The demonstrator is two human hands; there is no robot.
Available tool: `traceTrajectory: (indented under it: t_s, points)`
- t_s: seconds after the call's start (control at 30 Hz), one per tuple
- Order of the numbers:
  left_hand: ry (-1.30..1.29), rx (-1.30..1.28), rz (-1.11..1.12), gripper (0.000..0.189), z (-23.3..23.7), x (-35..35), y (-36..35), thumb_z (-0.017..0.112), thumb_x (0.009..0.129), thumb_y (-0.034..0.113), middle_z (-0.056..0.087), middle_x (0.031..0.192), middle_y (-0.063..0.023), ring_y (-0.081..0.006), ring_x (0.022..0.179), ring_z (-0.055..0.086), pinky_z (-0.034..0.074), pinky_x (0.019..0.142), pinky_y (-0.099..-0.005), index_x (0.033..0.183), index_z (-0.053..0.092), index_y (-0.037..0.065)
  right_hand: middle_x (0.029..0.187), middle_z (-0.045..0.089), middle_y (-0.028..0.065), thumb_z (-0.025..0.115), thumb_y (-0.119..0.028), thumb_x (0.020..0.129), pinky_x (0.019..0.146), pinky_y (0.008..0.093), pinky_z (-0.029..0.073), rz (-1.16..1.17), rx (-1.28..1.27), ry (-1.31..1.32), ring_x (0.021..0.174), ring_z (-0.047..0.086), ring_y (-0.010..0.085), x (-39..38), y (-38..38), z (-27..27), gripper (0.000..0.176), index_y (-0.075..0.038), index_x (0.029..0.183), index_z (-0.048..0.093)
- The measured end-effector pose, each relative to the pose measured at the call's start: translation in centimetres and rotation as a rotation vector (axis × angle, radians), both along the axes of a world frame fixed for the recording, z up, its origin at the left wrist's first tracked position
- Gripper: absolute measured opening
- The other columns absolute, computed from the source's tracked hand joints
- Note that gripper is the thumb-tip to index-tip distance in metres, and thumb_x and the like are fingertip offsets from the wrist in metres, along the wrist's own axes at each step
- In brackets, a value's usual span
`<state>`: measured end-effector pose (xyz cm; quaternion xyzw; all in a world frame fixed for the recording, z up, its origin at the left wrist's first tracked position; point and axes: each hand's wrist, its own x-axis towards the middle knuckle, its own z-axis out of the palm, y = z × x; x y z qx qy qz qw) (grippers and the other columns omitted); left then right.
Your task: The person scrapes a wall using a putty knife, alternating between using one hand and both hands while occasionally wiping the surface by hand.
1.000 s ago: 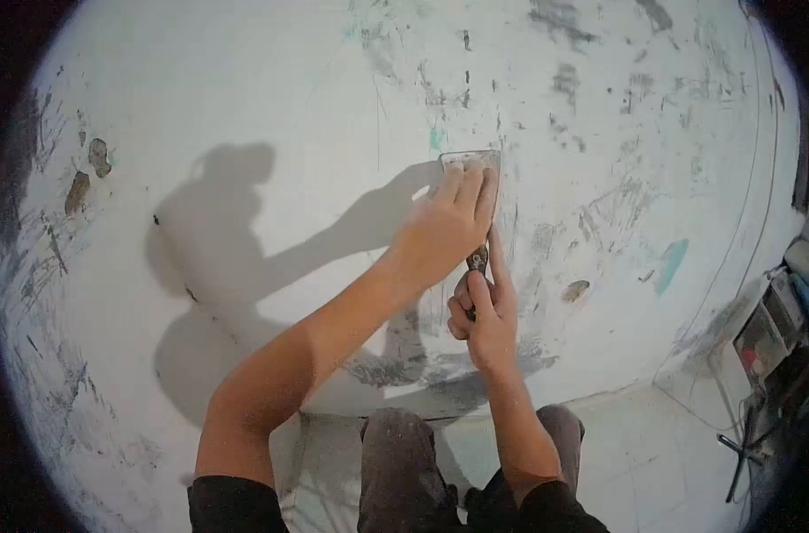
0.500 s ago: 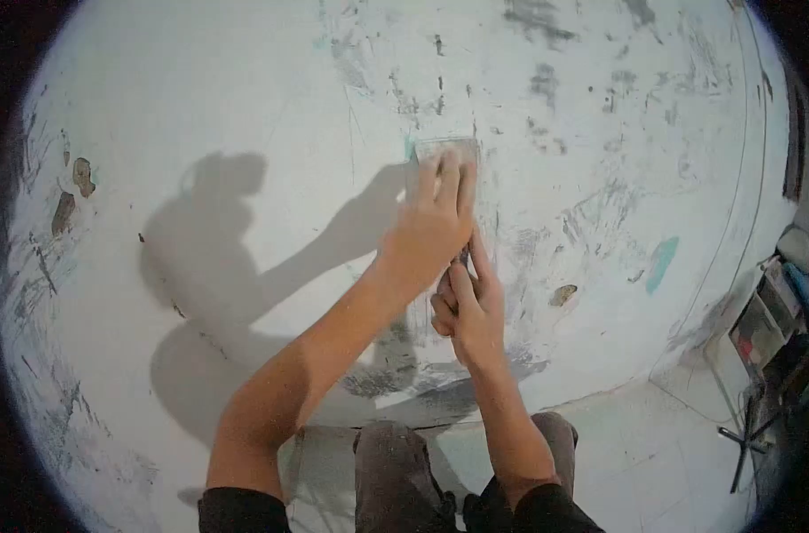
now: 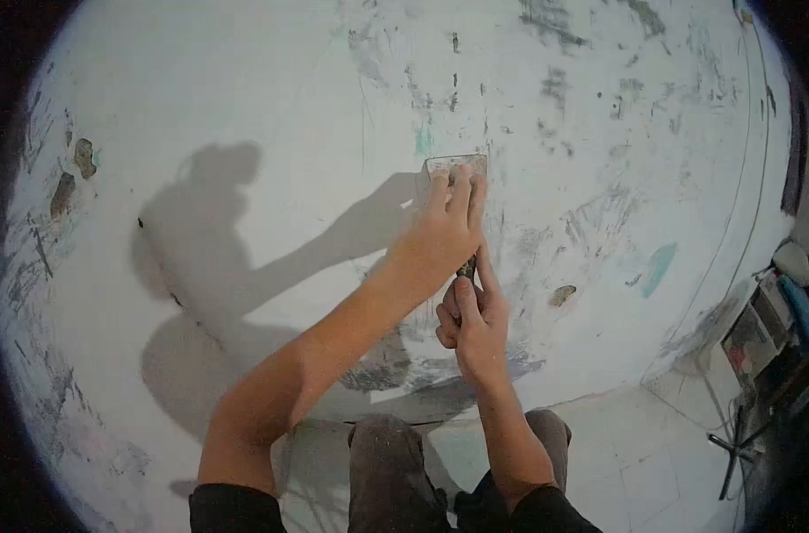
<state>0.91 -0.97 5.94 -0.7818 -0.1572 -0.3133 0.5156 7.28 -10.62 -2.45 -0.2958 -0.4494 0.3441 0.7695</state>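
Observation:
A putty knife (image 3: 436,164) with a wide flat blade and a dark handle lies against the scuffed white wall (image 3: 271,89). My right hand (image 3: 477,324) is closed around its handle, with the thumb along the top and one finger reaching up towards the blade. Fingers stretched out, my left hand (image 3: 449,218) lies on the blade and presses from above. The blade's upper edge shows past the fingertips; the handle is partly covered by my left wrist. A small teal patch (image 3: 424,140) marks the wall just above and left of the blade.
Chipped holes (image 3: 563,295) and grey scrape marks dot the wall. My knees (image 3: 385,471) are close below, over a pale tiled floor (image 3: 600,449). To the right stand a cluttered shelf (image 3: 749,342) and a black-legged stand (image 3: 733,451).
The putty knife has slid a little down the wall, away from the teal patch, with both hands moving along. The view has shifted slightly.

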Motion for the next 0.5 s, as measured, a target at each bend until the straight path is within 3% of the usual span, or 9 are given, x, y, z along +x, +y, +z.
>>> traceTrajectory:
  t_s: [0.2,0.23,0.5]
  points:
    - [-0.073,-0.151,-0.039,0.070,0.7,0.5,-0.1,0.070,0.077,0.006,0.052,0.139,-0.0238,-0.0358,0.125,0.053,0.061,0.087,-0.0289,0.142,0.049,-0.007,0.066,0.031,-0.0072,0.044,-0.016,0.109,0.041,0.0232,0.021,0.004,0.041,0.025,0.049,0.028,0.0025,-0.2,0.1,0.4,0.060,-0.009,0.162,0.019]
    - [-0.078,-0.036,0.006,0.070,0.3,0.7,0.3,0.070,0.077,0.005,0.053,0.139,-0.0226,-0.0338,0.124,0.054,0.061,0.084,-0.0295,0.143,0.049,-0.006,0.066,0.031,-0.0073,0.044,-0.015,0.109,0.041,0.0229,0.021,0.025,0.009,0.043,0.048,0.028,0.0025,-0.3,-0.3,0.9,0.060,-0.009,0.163,0.019]
    - [-0.063,-0.026,-0.012,0.065,-0.1,0.2,0.5,0.068,0.078,0.009,0.053,0.139,-0.0228,-0.0330,0.120,0.055,0.062,0.078,-0.0298,0.140,0.052,-0.005,0.064,0.033,-0.0076,0.043,-0.015,0.110,0.040,0.0225,0.022,-0.012,0.047,0.037,0.047,0.027,0.0024,-1.1,0.7,-0.2,0.059,-0.008,0.162,0.018]
